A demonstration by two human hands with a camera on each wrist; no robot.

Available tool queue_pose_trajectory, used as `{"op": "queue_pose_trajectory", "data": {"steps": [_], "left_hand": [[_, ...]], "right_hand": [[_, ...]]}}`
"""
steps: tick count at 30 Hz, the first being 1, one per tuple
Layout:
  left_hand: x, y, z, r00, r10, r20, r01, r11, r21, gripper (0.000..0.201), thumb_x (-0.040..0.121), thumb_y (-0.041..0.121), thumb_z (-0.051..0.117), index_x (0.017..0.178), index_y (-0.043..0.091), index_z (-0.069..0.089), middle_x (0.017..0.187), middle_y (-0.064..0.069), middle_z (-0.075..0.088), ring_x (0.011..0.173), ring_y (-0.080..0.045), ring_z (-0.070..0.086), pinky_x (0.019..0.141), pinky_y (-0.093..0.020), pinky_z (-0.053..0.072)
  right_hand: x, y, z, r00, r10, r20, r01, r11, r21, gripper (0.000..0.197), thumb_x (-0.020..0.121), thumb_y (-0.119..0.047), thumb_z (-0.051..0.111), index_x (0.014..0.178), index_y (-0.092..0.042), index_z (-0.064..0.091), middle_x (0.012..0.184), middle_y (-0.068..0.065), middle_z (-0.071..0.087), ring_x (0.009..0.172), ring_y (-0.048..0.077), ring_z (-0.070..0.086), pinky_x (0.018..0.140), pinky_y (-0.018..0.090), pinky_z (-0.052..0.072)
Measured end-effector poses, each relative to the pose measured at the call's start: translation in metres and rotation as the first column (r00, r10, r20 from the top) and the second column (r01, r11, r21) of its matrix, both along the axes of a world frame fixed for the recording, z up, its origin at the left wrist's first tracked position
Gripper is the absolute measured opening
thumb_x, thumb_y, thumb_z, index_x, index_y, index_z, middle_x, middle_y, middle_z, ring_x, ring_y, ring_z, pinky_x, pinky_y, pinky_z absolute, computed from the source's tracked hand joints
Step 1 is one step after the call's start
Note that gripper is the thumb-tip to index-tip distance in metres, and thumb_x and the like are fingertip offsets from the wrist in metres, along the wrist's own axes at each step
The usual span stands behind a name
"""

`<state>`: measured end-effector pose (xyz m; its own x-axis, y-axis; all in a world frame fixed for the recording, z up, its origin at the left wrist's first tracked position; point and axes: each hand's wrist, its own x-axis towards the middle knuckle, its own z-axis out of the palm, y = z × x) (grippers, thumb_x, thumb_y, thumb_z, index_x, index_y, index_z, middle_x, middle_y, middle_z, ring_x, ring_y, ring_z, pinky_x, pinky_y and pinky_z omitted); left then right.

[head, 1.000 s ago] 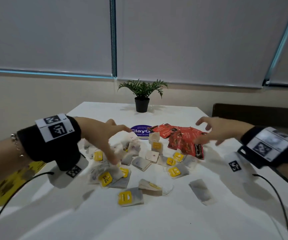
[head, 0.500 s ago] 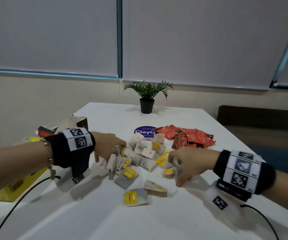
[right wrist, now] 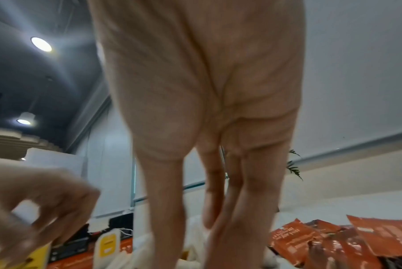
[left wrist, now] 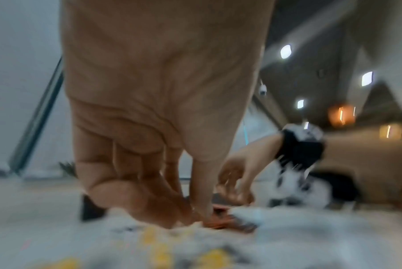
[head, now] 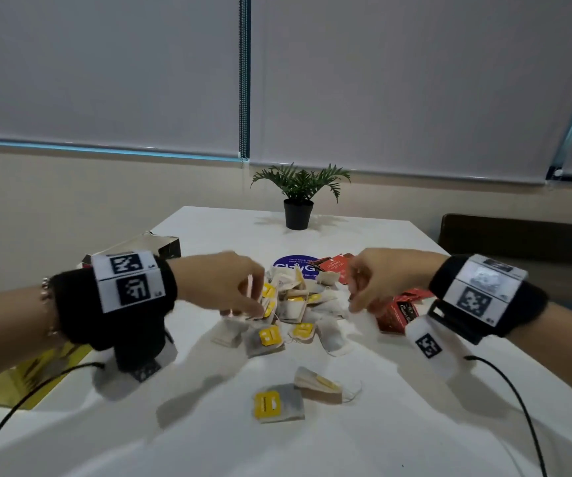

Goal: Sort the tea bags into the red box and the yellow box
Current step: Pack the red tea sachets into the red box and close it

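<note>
A pile of white tea bags with yellow tags (head: 298, 304) lies mid-table, and red sachets (head: 396, 313) lie to its right. My left hand (head: 255, 304) is at the pile's left edge, its curled fingers pinching a few yellow-tagged tea bags. In the blurred left wrist view its thumb and fingers (left wrist: 195, 213) meet. My right hand (head: 355, 304) points its fingers down into the pile's right side, beside the red sachets (right wrist: 333, 240). Its fingertips are hidden among white bags, so its grip is unclear. The yellow box (head: 33, 376) lies under my left forearm. An open carton with a red edge (head: 160, 241) stands behind my left wrist.
Two loose tea bags (head: 277, 404) lie nearer me on the white table (head: 415, 425). A potted plant (head: 298, 197) and a blue round sticker (head: 293, 265) sit behind the pile. Black cables trail from both wrists. A dark bench is at the right.
A second ago both hands hovered spread above the pile. They dropped into it; now the left hand has closed on tea bags and the right has shifted toward the red sachets.
</note>
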<state>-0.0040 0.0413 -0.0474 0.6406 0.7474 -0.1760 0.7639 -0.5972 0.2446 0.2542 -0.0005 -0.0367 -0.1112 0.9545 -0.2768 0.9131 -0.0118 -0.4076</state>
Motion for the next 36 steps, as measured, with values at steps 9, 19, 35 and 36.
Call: {"op": "queue_pose_trajectory", "data": {"steps": [9, 19, 35, 36], "left_hand": [[0.019, -0.038, -0.048, 0.987, -0.155, 0.034, 0.134, 0.702, -0.7, 0.014, 0.093, 0.024, 0.062, 0.106, 0.022, 0.057, 0.082, 0.009, 0.067, 0.068, -0.009, 0.064, 0.061, -0.018, 0.049], [0.005, 0.034, -0.034, 0.978, 0.074, 0.195, -0.027, 0.972, -0.232, 0.012, 0.084, 0.02, 0.072, 0.089, 0.021, 0.061, 0.082, 0.004, 0.063, 0.065, -0.009, 0.057, 0.053, -0.016, 0.046], [-0.004, 0.08, -0.031, 0.909, 0.306, -0.284, -0.345, 0.933, -0.098, 0.029, 0.076, 0.012, 0.081, 0.093, -0.005, 0.064, 0.099, -0.016, 0.069, 0.07, -0.012, 0.07, 0.049, -0.011, 0.05], [0.0, 0.083, -0.033, 0.918, 0.319, -0.235, -0.345, 0.935, -0.079, 0.021, 0.076, 0.008, 0.08, 0.082, -0.003, 0.062, 0.087, -0.012, 0.067, 0.079, -0.014, 0.069, 0.045, -0.01, 0.047]], "right_hand": [[-0.044, -0.029, -0.05, 0.908, 0.299, -0.293, -0.415, 0.737, -0.534, 0.021, 0.092, 0.0, 0.061, 0.108, -0.01, 0.052, 0.078, 0.004, 0.068, 0.063, 0.011, 0.067, 0.064, 0.022, 0.057], [-0.041, 0.043, -0.041, 0.983, 0.175, -0.059, -0.175, 0.985, -0.002, 0.02, 0.084, -0.027, 0.074, 0.098, -0.019, 0.061, 0.089, -0.003, 0.066, 0.071, 0.012, 0.065, 0.061, 0.02, 0.049], [-0.046, 0.068, -0.04, 0.942, 0.047, 0.334, -0.025, 0.997, -0.068, 0.07, 0.062, -0.039, 0.088, 0.121, -0.014, 0.062, 0.113, 0.003, 0.07, 0.102, 0.023, 0.066, 0.092, 0.039, 0.054], [-0.05, 0.074, -0.04, 0.941, 0.049, 0.336, -0.031, 0.998, -0.06, 0.067, 0.064, -0.038, 0.087, 0.121, -0.013, 0.063, 0.111, 0.003, 0.071, 0.1, 0.023, 0.067, 0.091, 0.038, 0.055]]}}
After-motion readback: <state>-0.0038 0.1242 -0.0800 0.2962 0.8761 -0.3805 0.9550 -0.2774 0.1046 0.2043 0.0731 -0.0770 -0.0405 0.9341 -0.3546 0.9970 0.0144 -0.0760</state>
